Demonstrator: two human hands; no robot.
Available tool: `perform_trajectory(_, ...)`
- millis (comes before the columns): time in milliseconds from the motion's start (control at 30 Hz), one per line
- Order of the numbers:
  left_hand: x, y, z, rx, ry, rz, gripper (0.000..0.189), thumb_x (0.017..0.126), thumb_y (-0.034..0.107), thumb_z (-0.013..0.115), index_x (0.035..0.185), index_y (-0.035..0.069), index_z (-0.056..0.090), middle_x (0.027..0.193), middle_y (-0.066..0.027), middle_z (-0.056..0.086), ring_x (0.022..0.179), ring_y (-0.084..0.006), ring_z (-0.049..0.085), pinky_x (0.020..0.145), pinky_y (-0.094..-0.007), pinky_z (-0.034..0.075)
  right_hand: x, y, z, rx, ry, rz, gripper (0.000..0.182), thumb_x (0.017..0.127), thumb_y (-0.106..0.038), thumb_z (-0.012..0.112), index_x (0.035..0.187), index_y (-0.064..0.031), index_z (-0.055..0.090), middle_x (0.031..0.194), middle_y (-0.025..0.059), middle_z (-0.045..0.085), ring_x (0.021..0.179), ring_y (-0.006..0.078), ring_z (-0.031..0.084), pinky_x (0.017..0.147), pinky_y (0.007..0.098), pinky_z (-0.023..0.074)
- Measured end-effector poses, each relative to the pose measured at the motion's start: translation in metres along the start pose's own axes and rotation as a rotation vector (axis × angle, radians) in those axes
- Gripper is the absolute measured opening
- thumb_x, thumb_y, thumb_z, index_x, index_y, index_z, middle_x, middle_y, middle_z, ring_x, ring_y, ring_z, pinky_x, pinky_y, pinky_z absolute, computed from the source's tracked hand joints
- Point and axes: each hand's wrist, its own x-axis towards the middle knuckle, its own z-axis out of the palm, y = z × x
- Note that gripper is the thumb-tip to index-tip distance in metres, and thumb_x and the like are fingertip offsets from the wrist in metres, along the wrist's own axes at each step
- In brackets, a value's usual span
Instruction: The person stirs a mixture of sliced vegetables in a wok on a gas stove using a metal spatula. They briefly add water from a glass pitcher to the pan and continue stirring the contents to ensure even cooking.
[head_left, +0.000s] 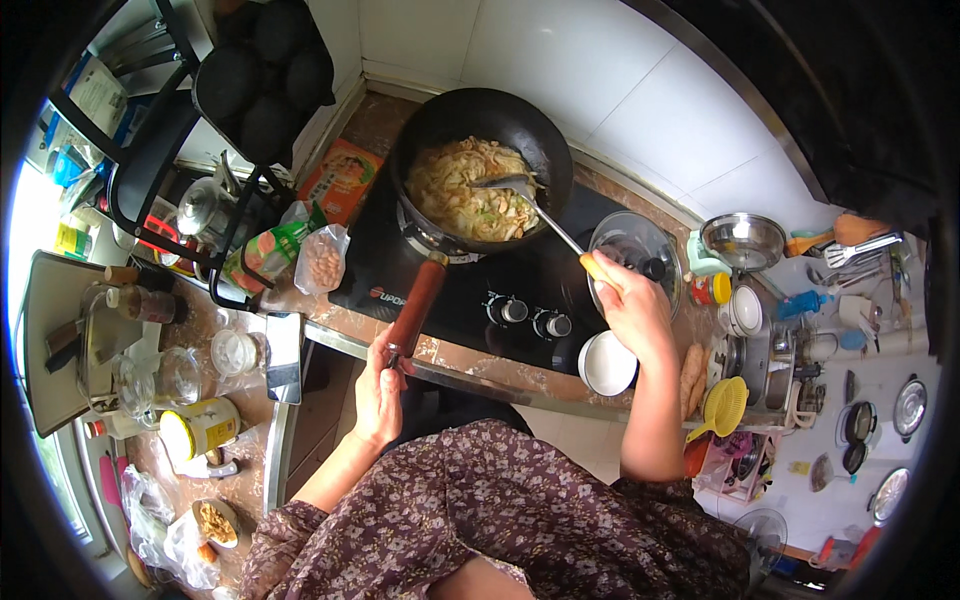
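Note:
A black wok stands on the black glass cooktop, holding sliced food that looks like cabbage with small brown pieces. My left hand grips the lower end of the wok's reddish wooden handle. In my right hand is the yellow handle of a metal wok spatula, its blade resting in the food. Beside that hand, a glass lid lies on the cooktop, partly hidden by it. A white bowl sits just below my right hand, close to the counter's front edge.
Left of the cooktop are a bag of peanuts, an orange box, a phone and a black metal rack. At right stand a steel bowl, a yellow-lidded jar, a yellow strainer and a sink.

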Motion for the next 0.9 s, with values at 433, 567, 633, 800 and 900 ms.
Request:
perform_trajectory(433,-0.001,-0.003,-0.003,-0.014,-0.025,0.015,0.088,0.094,0.071,0.035,0.147,0.000,0.032,0.090,-0.0008,0.055,0.074,-0.0076,0.046,0.066,-0.0213,0.038,0.006,0.000,-0.051,-0.093,-0.063,0.021,0.037,0.091,-0.018,0.062,0.127,-0.0237,0.064,0.107,0.0124,0.070,0.089,0.0322,0.068,0.079,0.0381,0.0529)
perform_trajectory(567,0.000,-0.002,0.000,-0.052,-0.027,0.047,0.090,0.094,0.071,0.035,0.148,-0.001,0.031,0.094,-0.0019,0.055,0.078,-0.0079,0.047,0.065,-0.0212,0.038,0.023,-0.027,-0.039,-0.318,-0.172,0.038,0.039,0.091,-0.019,0.062,0.130,-0.0249,0.062,0.112,0.0126,0.068,0.094,0.0328,0.068,0.082,0.0390,0.0524)
perform_trajectory(633,-0.001,-0.004,0.000,-0.072,-0.017,0.037,0.091,0.094,0.071,0.034,0.148,-0.002,0.030,0.095,-0.0025,0.055,0.080,-0.0081,0.048,0.065,-0.0211,0.038,0.030,-0.033,-0.037,-0.290,-0.168,0.062,0.038,0.091,-0.019,0.061,0.129,-0.0249,0.063,0.112,0.0129,0.068,0.095,0.0324,0.068,0.083,0.0390,0.0523)
perform_trajectory(800,-0.005,-0.010,-0.005,-0.055,0.022,0.046,0.088,0.095,0.070,0.033,0.148,-0.001,0.030,0.093,-0.0020,0.056,0.075,-0.0086,0.046,0.064,-0.0211,0.038,0.018,-0.012,-0.077,-0.066,-0.085,-0.001,0.035,0.091,-0.018,0.061,0.127,-0.0189,0.064,0.103,0.0154,0.070,0.081,0.0295,0.068,0.077,0.0376,0.0517)
perform_trajectory(900,-0.006,-0.016,-0.009,-0.052,0.026,0.042,0.084,0.097,0.067,0.033,0.148,0.001,0.031,0.090,-0.0011,0.056,0.070,-0.0085,0.045,0.064,-0.0212,0.038,0.016,-0.041,-0.094,-0.274,-0.165,0.082,0.036,0.090,-0.016,0.061,0.126,-0.0191,0.066,0.101,0.0154,0.071,0.087,0.0271,0.070,0.079,0.0342,0.0511)
